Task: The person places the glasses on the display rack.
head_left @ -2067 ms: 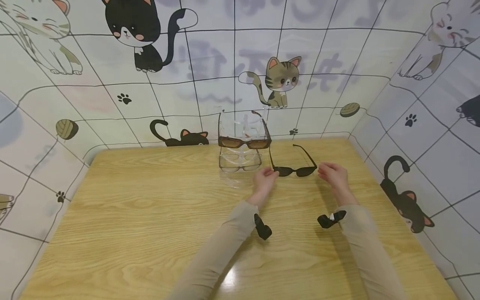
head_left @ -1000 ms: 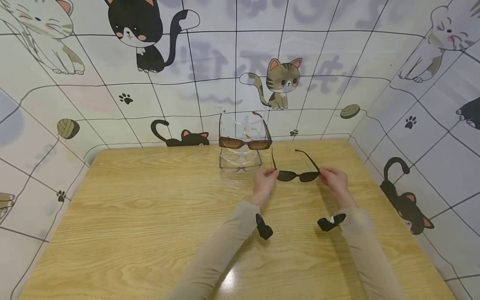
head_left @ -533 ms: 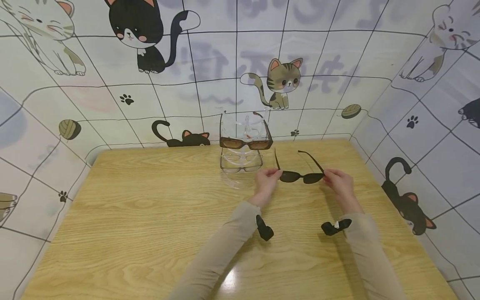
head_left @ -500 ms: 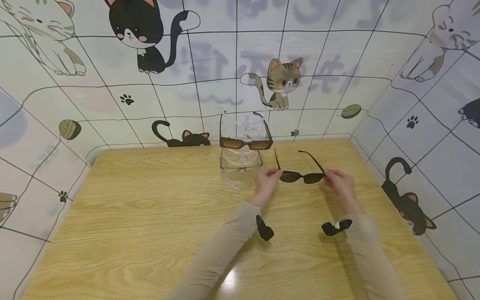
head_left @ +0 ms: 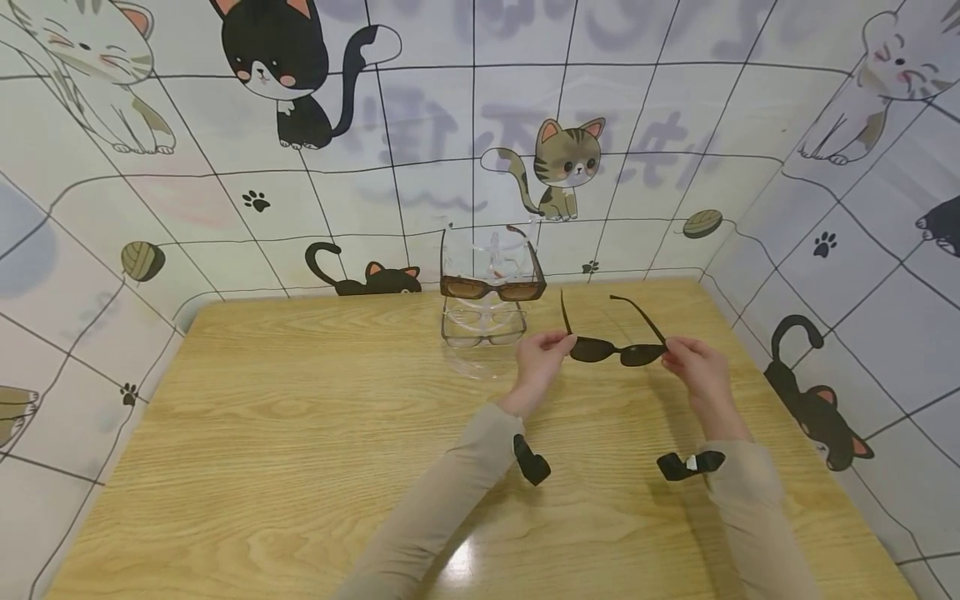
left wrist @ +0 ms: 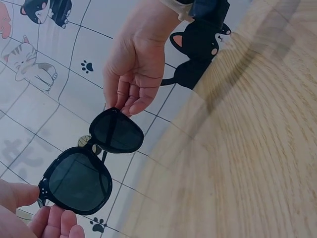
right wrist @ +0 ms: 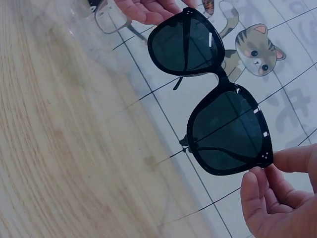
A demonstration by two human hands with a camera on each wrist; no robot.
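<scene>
A pair of black sunglasses (head_left: 638, 356) with dark lenses is held above the table, its temples unfolded and pointing toward the back wall. My left hand (head_left: 538, 371) pinches the frame's left corner between thumb and fingers. At the opposite corner, my right hand (head_left: 703, 379) pinches the frame by the hinge. Both lenses of the sunglasses (right wrist: 228, 131) show fully in the right wrist view, as does the right hand's (right wrist: 285, 191) grip. In the left wrist view the left hand (left wrist: 39, 213) holds the near end of the sunglasses (left wrist: 79, 183).
Left of the sunglasses, a clear display stand (head_left: 480, 367) stands near the back wall. It carries brown-framed sunglasses (head_left: 491, 289) on top and clear-lensed eyeglasses (head_left: 483, 339) lower down. The wooden table (head_left: 285, 450) meets cat-patterned walls (head_left: 420, 100) at the back and sides.
The right hand, at first just beside the black sunglasses, has taken hold of their right corner. Both hands have since moved the sunglasses rightward, away from the stand.
</scene>
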